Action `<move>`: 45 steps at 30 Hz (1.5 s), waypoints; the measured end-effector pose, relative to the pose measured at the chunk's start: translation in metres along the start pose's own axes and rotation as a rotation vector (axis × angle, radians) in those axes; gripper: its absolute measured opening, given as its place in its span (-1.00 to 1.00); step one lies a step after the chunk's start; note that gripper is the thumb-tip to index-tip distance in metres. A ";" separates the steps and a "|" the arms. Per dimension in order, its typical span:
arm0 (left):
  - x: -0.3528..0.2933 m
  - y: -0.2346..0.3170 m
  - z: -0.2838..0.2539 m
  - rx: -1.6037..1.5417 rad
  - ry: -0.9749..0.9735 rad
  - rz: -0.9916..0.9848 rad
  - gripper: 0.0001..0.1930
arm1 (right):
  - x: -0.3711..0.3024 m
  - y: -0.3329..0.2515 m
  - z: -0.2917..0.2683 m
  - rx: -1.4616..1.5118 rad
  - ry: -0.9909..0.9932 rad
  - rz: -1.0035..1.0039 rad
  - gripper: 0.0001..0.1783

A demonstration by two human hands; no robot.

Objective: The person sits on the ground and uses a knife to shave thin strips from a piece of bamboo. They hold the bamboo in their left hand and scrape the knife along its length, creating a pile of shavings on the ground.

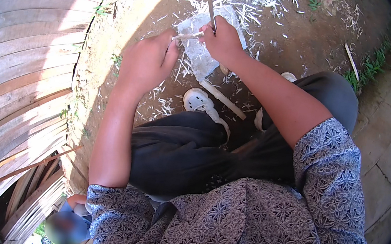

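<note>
My left hand [148,59] is closed round one end of a short pale wooden stick [188,36]. The stick's other end reaches across to the fingers of my right hand [223,42]. That hand is wrapped round a long, slender knife [211,4], whose narrow upper part points away from me. A light brown end, perhaps of its handle, shows just below the right hand. Beneath both hands a pale, flat sheet or slab [202,64] lies on the dirt, with shavings on it.
White wood shavings [256,1] litter the dirt ground. A longer pale stick [223,99] lies between my feet, beside a white clog [198,101]. Wooden planks [29,36] rise at left; paving [388,122] runs along the right. Another person [71,224] is at lower left.
</note>
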State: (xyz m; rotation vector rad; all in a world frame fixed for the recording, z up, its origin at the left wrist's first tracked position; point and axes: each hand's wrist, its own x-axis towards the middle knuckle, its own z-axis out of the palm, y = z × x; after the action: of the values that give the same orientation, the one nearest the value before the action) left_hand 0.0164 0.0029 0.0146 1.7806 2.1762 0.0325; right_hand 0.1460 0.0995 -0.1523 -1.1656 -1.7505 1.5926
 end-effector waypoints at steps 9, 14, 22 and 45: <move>-0.001 -0.009 -0.004 -0.006 0.037 -0.079 -0.77 | 0.022 0.038 -0.037 -0.293 0.256 0.211 -0.68; 0.000 -0.018 -0.002 0.057 0.126 -0.085 -0.72 | 0.013 0.023 -0.043 -0.335 0.199 0.077 -0.56; 0.004 -0.010 0.000 0.081 0.100 -0.156 -0.50 | -0.027 -0.012 -0.014 -0.181 -0.277 0.087 -0.39; 0.012 -0.011 0.014 0.131 0.249 -0.091 -0.41 | -0.051 -0.054 -0.017 -0.007 -0.211 -0.193 -0.80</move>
State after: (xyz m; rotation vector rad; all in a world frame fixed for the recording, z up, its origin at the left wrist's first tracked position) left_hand 0.0074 0.0097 -0.0044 1.8301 2.4840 0.0968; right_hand 0.1719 0.0685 -0.0883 -0.8265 -1.9377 1.6405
